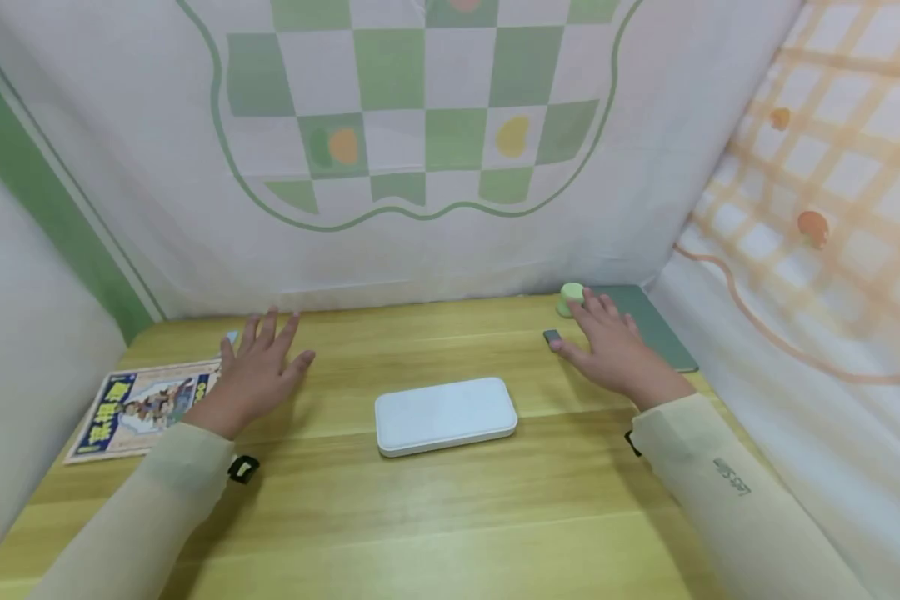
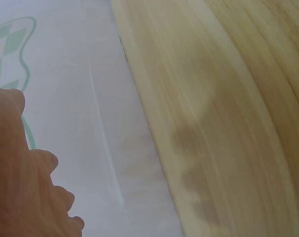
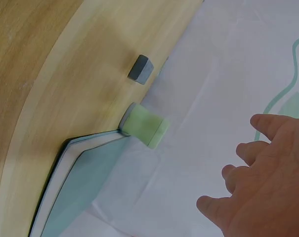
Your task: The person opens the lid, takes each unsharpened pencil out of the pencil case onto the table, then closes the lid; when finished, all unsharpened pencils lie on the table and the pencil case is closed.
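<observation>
My left hand [image 1: 253, 379] is spread with its fingers extended above the left side of the table, overlapping the corner of a printed booklet [image 1: 150, 404] in the head view. On the right, my right hand [image 1: 606, 348] is spread too, holding nothing. Near its thumb lies a small dark grey block [image 3: 141, 69]. A small light green, round-topped object [image 3: 145, 126] stands by its fingertips in the head view. Beneath the hand, partly covered by it, is a green notebook [image 1: 656, 329]. Between the hands a flat white case [image 1: 446, 414] with rounded corners lies on the table.
The wooden table [image 1: 420, 525] ends at a white cloth wall [image 1: 330, 267] with a green checked print. Another cloth [image 1: 780, 275], with an orange check, hangs on the right. A small pale blue piece [image 1: 231, 337] shows behind my left hand.
</observation>
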Demonstrator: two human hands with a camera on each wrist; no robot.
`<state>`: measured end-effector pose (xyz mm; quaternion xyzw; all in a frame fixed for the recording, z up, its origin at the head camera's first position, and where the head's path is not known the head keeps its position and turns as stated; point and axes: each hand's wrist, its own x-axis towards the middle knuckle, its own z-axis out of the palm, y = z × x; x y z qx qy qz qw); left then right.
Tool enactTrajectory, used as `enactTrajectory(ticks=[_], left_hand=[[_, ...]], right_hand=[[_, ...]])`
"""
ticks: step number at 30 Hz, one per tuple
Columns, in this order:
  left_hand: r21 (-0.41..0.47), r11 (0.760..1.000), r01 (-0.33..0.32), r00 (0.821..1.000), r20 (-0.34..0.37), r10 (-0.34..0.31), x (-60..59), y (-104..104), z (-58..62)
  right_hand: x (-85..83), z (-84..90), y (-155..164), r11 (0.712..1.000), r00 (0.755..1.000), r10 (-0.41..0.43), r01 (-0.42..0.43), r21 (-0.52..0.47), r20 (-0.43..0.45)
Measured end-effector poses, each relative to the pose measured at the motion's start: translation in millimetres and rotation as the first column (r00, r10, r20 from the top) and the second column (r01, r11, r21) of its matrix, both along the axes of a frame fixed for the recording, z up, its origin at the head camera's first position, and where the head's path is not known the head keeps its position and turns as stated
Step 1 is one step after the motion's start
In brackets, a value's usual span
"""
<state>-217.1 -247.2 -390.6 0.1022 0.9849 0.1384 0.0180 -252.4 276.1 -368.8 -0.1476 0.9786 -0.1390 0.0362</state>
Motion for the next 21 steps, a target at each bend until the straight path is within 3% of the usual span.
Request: enactTrajectory(ticks=[11,15,21], left_hand=[[0.019,0.999,0.032,0.999,-0.003,-0.032,-2.2,2,-3.4],[0.102,0.985,0.136,0.990,0.011,-0.138,-4.9,14,-11.7],[0.211,0.923,0.321,0.938,0.065,-0.341,3.8,59,-26.5]], right_hand=[[3.0,3.1,-10,0.999,0.999,0.036,-0.036,0.016,-0.014],[9.1,0.1,-28,0.993,0.993,0.119,-0.120,-0.011,-0.016],[25.2,-11.8,-69,0.960,0.960,0.279,-0.278,-0.033,0.021]])
